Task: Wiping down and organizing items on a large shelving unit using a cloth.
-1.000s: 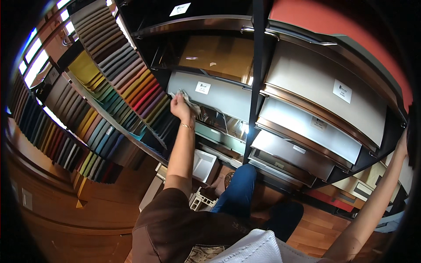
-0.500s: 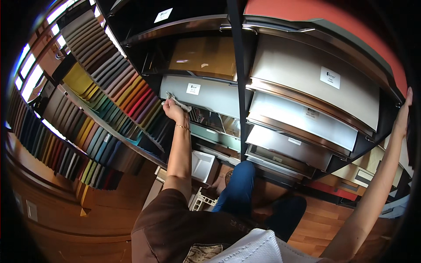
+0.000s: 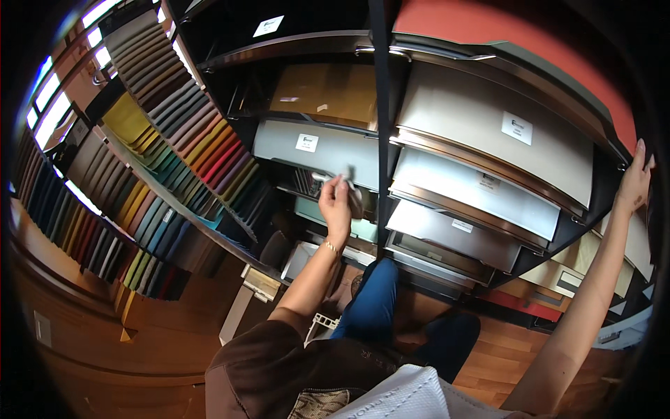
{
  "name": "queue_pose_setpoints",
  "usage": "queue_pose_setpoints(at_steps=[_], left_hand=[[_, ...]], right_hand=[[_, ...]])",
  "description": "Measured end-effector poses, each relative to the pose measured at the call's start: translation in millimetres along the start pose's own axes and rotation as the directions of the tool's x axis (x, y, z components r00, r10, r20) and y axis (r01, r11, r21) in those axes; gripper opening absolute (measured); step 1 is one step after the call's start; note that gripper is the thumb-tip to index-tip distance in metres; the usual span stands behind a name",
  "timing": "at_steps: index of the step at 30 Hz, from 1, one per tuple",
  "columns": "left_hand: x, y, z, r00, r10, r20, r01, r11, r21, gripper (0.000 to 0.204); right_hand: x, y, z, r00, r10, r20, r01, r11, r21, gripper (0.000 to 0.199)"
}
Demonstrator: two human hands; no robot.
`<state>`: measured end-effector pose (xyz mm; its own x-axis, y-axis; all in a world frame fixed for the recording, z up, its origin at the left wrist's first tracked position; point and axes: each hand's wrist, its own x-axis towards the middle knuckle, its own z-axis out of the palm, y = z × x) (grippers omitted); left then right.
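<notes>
swatch rack (image 3: 174,174) left, sample drawers (image 3: 481,181) right, floor (image 3: 91,335) below

hands: 2, left hand (image 3: 336,202), right hand (image 3: 634,183) | cloth (image 3: 349,183) in left hand: 1 | white label tags (image 3: 516,128) on panels: 5 visible | bracelet (image 3: 331,246): 1 | colour sample racks (image 3: 188,140): 2 | sample count: cannot tell

A reddish-brown wooden plank floor (image 3: 84,349) runs below; tall dark display racks of sliding sample panels in beige, grey and tan (image 3: 481,140) fill the right; slanted rows of many-coloured fabric swatches (image 3: 174,140) line the left; bright windows (image 3: 49,98) glow far left.
</notes>
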<state>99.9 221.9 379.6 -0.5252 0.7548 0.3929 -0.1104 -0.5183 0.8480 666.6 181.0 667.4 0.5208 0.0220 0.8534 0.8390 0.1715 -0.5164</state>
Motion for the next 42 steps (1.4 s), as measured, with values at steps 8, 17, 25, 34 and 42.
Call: queue_pose_setpoints(at_steps=[8,17,25,34,42], left_hand=[[-4,115,44,0.89,0.425,0.163,-0.45,0.875,0.176,0.05],[43,100,122,0.522,0.788,0.327,-0.85,0.448,0.278,0.059],[18,75,102,0.383,0.82,0.426,-0.917,0.282,0.282,0.052],[-31,38,41,0.567,0.567,0.598,-0.823,0.421,0.382,0.05],[-92,55,26,0.849,0.069,0.523,-0.203,0.958,0.203,0.052]], right_hand=[[-11,-52,-15,0.999,0.031,0.023,-0.031,0.999,0.014,0.083],[-17,-58,-11,0.997,-0.03,-0.072,0.027,0.998,-0.048,0.07],[-9,-49,-14,0.996,-0.023,-0.09,0.011,0.992,-0.127,0.059],[-32,-62,-29,0.982,-0.189,0.017,0.19,0.979,-0.069,0.059],[-307,-158,-71,0.665,-0.192,0.722,-0.245,0.857,0.454,0.047]])
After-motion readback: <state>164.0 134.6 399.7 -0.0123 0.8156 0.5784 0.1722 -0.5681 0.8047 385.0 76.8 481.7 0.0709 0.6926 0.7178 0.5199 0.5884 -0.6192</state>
